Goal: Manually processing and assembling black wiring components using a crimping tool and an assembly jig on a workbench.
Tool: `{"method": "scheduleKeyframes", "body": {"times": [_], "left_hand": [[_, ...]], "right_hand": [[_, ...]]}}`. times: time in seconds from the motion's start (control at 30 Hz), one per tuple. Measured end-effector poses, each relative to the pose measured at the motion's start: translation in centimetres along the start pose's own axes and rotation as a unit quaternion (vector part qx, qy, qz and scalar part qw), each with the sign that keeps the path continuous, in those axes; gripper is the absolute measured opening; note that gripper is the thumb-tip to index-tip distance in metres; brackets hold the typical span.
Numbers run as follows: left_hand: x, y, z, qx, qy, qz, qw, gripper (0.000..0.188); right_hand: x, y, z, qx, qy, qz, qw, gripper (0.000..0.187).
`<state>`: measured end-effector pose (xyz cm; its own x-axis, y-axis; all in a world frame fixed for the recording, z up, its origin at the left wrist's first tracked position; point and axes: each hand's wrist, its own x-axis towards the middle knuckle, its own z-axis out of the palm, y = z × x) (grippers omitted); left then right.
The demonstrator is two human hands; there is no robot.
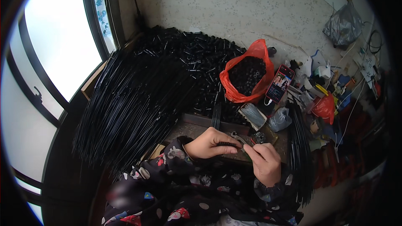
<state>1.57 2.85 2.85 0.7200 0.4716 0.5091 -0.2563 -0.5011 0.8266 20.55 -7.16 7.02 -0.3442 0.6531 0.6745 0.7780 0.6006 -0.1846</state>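
Close in front of me, my left hand point(212, 143) is closed around thin black rods point(228, 144), whose dark ends stick out between thumb and fingers toward the right. My right hand point(266, 161) is closed in a pinch at those ends, its thumb and forefinger nearly meeting the left fingertips. What the right fingers hold is too small to make out. A narrow bundle of black rods point(216, 116) runs away from me just beyond the left hand. Pliers-like metal tools point(238, 137) lie partly hidden behind the hands.
Long black rods point(138, 100) lie heaped at left, beside a pile of short black parts point(192, 58). A red plastic bag point(229, 90) holds small dark parts. Near it are a lit phone point(281, 84) and a clear bag point(279, 120). More rods point(298, 150) hang at right.
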Motion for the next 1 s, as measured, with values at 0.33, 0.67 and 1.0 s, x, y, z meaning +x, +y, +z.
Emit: {"method": "scheduleKeyframes", "body": {"times": [0.33,0.67,1.0], "left_hand": [[-0.5,-0.4,-0.1,0.044,-0.045,0.011,0.998,0.026],[-1.6,-4.4,1.2,-0.004,-0.048,0.001,0.999,0.027],[-7.4,-11.0,3.1,0.568,-0.082,-0.130,0.809,0.092]], "right_hand": [[1.3,0.8,0.7,0.120,-0.046,-0.039,0.991,0.030],[3.1,-0.4,2.3,0.142,-0.086,-0.059,0.984,0.036],[2.4,-2.6,2.4,0.430,-0.284,-0.046,0.856,0.025]]}}
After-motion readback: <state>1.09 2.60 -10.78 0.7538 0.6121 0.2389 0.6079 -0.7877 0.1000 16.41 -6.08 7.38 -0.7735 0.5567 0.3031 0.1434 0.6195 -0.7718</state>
